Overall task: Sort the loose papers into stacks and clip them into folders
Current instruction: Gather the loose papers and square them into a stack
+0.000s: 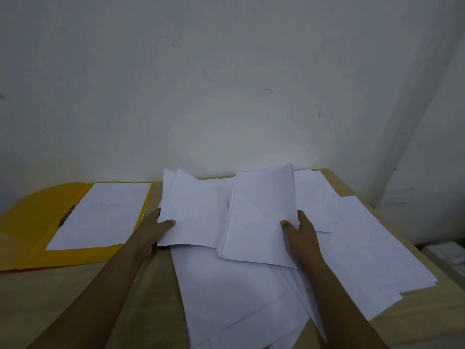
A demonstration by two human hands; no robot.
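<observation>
A yellow folder (30, 235) lies open at the left of the wooden table, with a white sheet (100, 212) on its right half beside a metal clip (67, 215). My left hand (153, 229) pinches the lower left corner of a few white sheets (193, 212), lifted off the table. My right hand (302, 230) grips a thicker bundle of papers (259, 217) at its right edge, thumb on top. Beneath both lies a loose pile of white papers (251, 298) spread over the table's right half.
The wooden table (88, 298) ends at a white wall (226, 96) just behind the papers. Its right edge drops off near a pale bundle (442, 253) lower down. Bare wood shows at the front left.
</observation>
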